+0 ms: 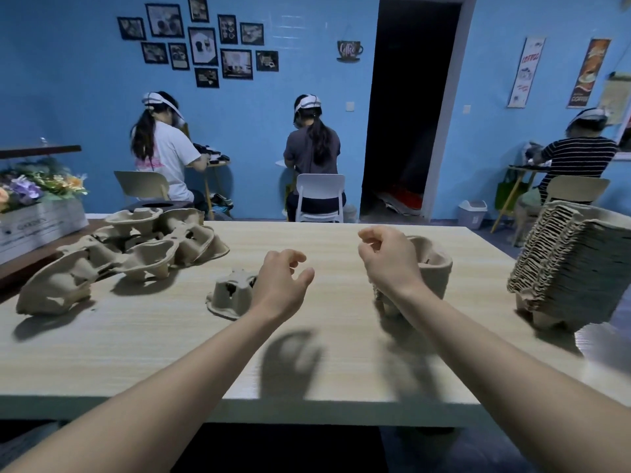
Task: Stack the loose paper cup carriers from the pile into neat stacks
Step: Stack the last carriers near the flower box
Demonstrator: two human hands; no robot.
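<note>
Cup carriers: both hands raised, empty, fingers loosely curled; left hand (281, 283) above 1 carrier (229, 295), right hand (389, 259) before short stack (432, 274). Loose pile (126, 249) at 10 o'clock, tall stack (570, 264) at 3 o'clock on the table (170, 353).

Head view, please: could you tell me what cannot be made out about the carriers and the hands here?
- Small stack: the right hand and its forearm cover most of it, so its count is hidden.
- Tall stack: cut off by the frame's right edge.
- Single carrier: its right side is behind the left hand.
- Loose pile: carriers overlap, so no count.
- Right hand's fingers: curled away, tips blurred.
</note>
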